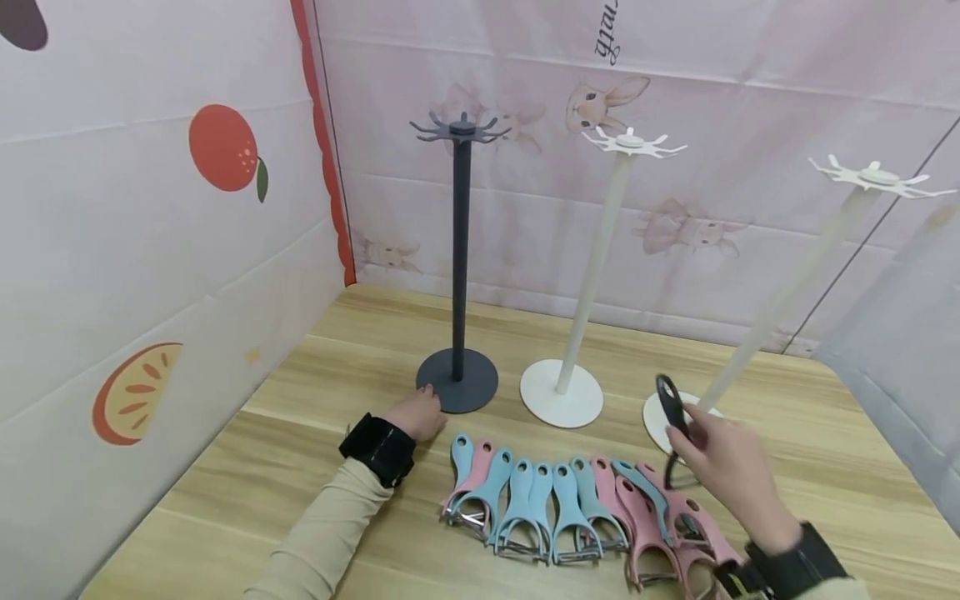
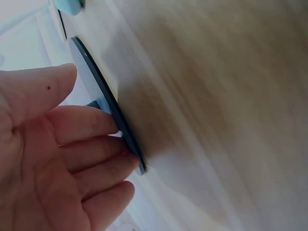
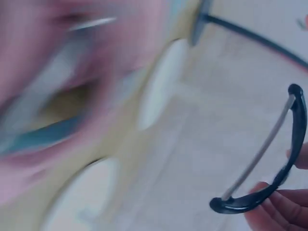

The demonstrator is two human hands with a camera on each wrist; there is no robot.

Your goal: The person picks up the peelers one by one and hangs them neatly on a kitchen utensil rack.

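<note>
- Right hand (image 1: 731, 462): thumb and fingers are pinching a black peeler (image 1: 671, 402) by its handle, holding it handle-up before the rightmost white stand (image 1: 791, 279).
- Left hand (image 1: 420, 414): loosely extended fingers are touching the base rim of the dark stand (image 1: 461, 250).
- Blue and pink peelers (image 1: 565, 487) are lying in a row on the wood-grained table (image 1: 375, 333), overlapping at right.

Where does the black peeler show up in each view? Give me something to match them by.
Head: black peeler right of centre.
Left wrist: not in it.
Right wrist: lower right.
Shared landmark: the dark base, below centre in head, left of centre in left wrist, top in right wrist.
</note>
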